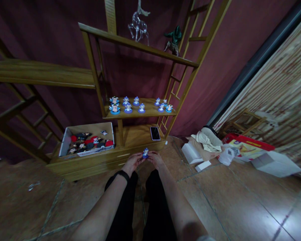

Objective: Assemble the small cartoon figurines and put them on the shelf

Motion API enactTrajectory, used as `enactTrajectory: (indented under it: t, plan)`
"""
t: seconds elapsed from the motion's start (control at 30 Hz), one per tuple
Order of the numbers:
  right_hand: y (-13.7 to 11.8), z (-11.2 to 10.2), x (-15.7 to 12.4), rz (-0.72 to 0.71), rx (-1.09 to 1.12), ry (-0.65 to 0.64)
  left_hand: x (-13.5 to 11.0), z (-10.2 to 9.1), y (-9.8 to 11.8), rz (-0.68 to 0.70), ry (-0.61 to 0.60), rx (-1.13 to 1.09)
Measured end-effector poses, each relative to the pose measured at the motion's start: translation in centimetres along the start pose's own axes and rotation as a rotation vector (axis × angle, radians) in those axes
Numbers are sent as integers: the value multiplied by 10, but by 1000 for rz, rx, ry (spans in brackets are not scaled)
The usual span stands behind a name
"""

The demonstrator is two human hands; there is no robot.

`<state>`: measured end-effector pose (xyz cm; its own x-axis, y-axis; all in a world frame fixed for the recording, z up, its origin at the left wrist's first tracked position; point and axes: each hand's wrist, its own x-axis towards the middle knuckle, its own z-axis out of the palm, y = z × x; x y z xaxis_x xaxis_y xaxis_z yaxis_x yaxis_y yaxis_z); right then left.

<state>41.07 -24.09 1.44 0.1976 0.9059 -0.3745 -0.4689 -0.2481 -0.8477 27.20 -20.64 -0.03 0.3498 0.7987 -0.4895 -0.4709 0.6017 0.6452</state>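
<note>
A small purple-and-white figurine [145, 153] on a round base is held upright between my two hands, just in front of the low wooden cabinet. My left hand [133, 163] grips its left side with the fingertips; a dark band circles that wrist. From the other side my right hand [155, 158] closes its fingers on the same figurine. Beyond them, the wooden shelf [150, 114] bears several similar figurines, purple ones such as the front purple figurine [141, 107] and pink-and-blue ones such as the left pink-and-blue figurine [114, 108].
An open cardboard box [89, 127] with several red and black figurines stands on the cabinet at left. A phone [155, 133] lies at the cabinet's right. Above stand a glass deer [138, 25] and a green statuette [175, 39]. White boxes [191, 153] and bags are on the floor at right.
</note>
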Motion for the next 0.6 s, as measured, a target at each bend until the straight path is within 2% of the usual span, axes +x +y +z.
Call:
enactTrajectory:
  t: [0.6]
  plan:
    - [2, -1, 4, 6, 5, 34, 3, 7, -1, -16, 58, -34]
